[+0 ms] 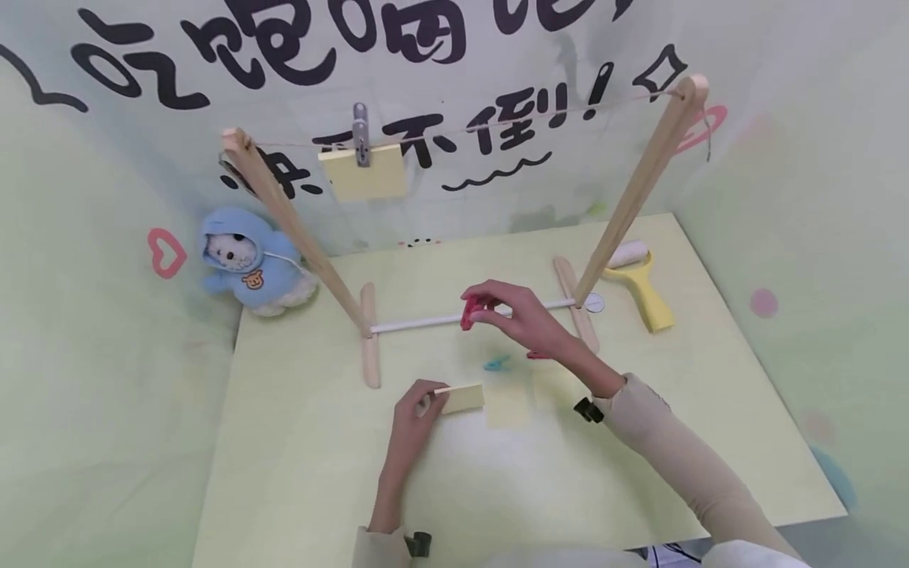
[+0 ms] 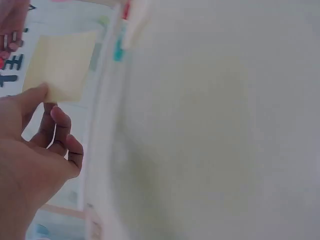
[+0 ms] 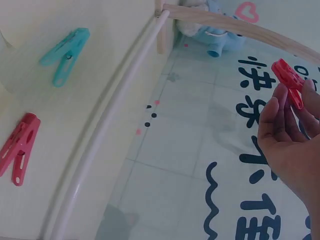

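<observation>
1. A red plastic clothespin (image 1: pixel 469 312) is pinched in the fingers of the right hand (image 1: pixel 521 317), just above the white rod (image 1: pixel 426 321) of the wooden rack (image 1: pixel 284 209). In the right wrist view its long side tilts up and to the left.
2. The left hand (image 1: pixel 415 414) pinches a pale yellow square paper note (image 1: pixel 463 397) by its left edge, above the surface (image 1: pixel 298 457).
3. A teal clothespin (image 1: pixel 496 364) and another red clothespin (image 3: pixel 20 147) lie flat on the surface near the rod.
4. Up on the string (image 1: pixel 540 116), a grey clip (image 1: pixel 361 132) holds a second yellow note (image 1: pixel 364 173).
5. A soft blue plush bear (image 1: pixel 248 264) sits on the left. A yellow-handled roller (image 1: pixel 639 284) lies on the right.
6. The wall shows big black Chinese writing.
</observation>
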Tool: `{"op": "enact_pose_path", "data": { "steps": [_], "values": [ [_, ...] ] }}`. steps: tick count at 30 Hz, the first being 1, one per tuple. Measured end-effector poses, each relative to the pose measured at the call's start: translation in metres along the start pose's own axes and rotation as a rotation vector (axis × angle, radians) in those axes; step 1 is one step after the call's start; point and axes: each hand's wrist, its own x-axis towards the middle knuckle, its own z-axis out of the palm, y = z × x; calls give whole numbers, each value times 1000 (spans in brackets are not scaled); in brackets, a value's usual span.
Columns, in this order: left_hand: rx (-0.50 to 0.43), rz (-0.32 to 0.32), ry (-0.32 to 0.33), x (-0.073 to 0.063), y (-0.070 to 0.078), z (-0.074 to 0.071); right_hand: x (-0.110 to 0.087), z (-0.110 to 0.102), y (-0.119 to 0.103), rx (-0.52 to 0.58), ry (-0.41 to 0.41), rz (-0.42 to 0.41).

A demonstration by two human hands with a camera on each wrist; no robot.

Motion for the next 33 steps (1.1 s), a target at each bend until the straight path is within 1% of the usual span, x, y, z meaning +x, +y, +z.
{"op": "enact_pose_path", "data": {
  "steps": [2, 4, 5, 6, 8, 10, 11, 13, 17, 19, 21, 25, 27, 29, 33],
  "values": [
    [-61, 6, 33, 15, 21, -2, 4, -7, -7, -15, 17, -35],
    [-117, -49, 81, 31, 49, -5, 8, -14, -18, -29, 30, -63],
    [-135, -97, 108, 39, 66, -7, 11, -18, -25, -39, 40, -71],
    [-162, -128, 135, 47, 79, -9, 15, -22, -32, -55, 55, -76],
    [-211, -175, 185, 65, 102, -12, 23, -33, -50, -76, 86, -79],
    [-243, -199, 225, 83, 124, -17, 32, -46, -72, -104, 116, -78],
    [-262, -198, 237, 92, 134, -19, 35, -52, -82, -121, 130, -87],
    [-281, -176, 260, 109, 153, -23, 43, -65, -105, -137, 144, -129],
    [-266, -99, 292, 142, 192, -31, 63, -88, -150, -195, 178, -260],
    [-254, -78, 301, 159, 209, -33, 76, -98, -169, -222, 204, -296],
    [-272, -67, 297, 174, 223, -34, 90, -107, -182, -243, 236, -296],
    [-355, -60, 292, 199, 244, -33, 116, -119, -200, -250, 252, -235],
    [-398, -52, 298, 208, 250, -32, 127, -124, -206, -267, 247, -186],
    [-427, -43, 318, 215, 255, -31, 137, -129, -210, -276, 244, -142],
    [-455, -35, 363, 224, 260, -28, 151, -137, -212, -271, 235, -68]
  ]
}}
